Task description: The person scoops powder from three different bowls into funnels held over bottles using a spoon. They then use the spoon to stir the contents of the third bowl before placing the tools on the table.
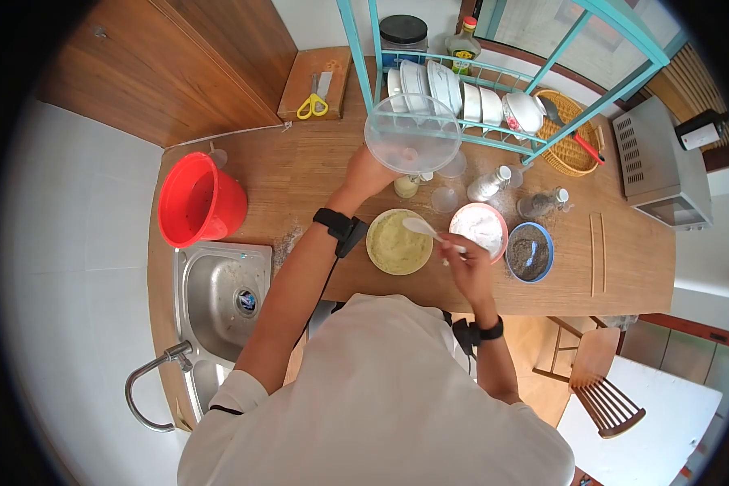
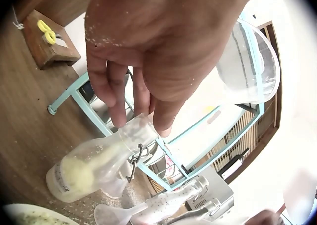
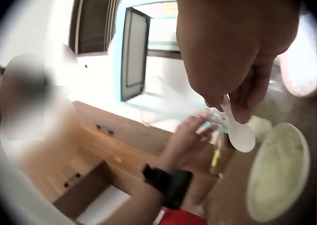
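Note:
My left hand point(image 1: 373, 172) pinches a large clear funnel point(image 1: 409, 121) at its narrow end. Its fingertips are right at the neck of a swing-top glass bottle point(image 2: 77, 173) with pale yellow powder inside. In the left wrist view, the funnel's wide cone shows behind the hand. My right hand point(image 1: 471, 266) grips a white spoon point(image 1: 419, 226), whose scoop overlaps a bowl point(image 1: 368, 245) of yellow-green powder point(image 1: 395, 249) in the head view. Beside it are a pink-rimmed bowl point(image 1: 505, 236) with white powder and a blue bowl point(image 1: 552, 253) with dark grainy powder.
Two more swing-top bottles point(image 1: 486, 186) and small funnels point(image 1: 445, 199) stand behind the bowls. A turquoise dish rack point(image 1: 543, 150) rises at the back. To the left are a red bucket point(image 1: 227, 202) and a sink point(image 1: 183, 275); chopsticks point(image 1: 593, 251) lie at right.

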Available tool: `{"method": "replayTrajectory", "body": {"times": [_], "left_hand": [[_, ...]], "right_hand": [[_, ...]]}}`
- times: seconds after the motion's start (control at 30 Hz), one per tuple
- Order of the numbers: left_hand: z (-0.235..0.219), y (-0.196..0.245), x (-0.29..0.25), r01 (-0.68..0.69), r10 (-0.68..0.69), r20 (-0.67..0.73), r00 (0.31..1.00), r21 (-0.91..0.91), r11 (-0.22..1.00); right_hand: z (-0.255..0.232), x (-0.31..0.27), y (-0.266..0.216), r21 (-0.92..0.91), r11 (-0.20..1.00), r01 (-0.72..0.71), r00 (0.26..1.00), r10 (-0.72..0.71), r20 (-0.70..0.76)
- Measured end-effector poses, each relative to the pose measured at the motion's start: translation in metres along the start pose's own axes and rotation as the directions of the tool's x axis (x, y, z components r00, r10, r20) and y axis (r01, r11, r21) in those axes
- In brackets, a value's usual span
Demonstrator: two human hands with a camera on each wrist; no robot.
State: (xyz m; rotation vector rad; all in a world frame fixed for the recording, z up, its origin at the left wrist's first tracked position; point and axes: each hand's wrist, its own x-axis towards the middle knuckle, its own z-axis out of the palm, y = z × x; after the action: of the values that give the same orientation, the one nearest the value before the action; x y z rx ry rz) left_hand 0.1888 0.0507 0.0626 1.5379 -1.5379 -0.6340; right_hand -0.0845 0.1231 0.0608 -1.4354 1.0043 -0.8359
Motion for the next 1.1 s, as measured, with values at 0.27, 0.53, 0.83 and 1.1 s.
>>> {"method": "replayTrajectory", "body": {"times": [0.27,0.53,0.83,1.1], "left_hand": [[-0.001,0.008,-0.001,0.008,-0.008,-0.025,1.000,0.037,0.999],[0.001,0.008,0.000,0.020,-0.021,-0.024,0.999,-0.028,0.999],[0.002,-0.003,0.001,-0.051,0.051,-0.044,0.998,0.005,0.999],[0.007,-0.018,0.004,-0.063,0.062,-0.011,0.998,-0.065,0.996]], "right_hand": [[0.040,0.022,0.058,-0.079,0.995,0.055,0.985,-0.041,0.165],[0.035,0.021,0.067,0.329,0.850,-0.411,0.911,0.393,0.123],[-0.007,0.026,-0.028,0.483,0.843,-0.237,0.968,0.247,0.043],[-0.017,0.051,-0.129,0.591,0.787,0.178,0.982,-0.101,-0.161]]}}
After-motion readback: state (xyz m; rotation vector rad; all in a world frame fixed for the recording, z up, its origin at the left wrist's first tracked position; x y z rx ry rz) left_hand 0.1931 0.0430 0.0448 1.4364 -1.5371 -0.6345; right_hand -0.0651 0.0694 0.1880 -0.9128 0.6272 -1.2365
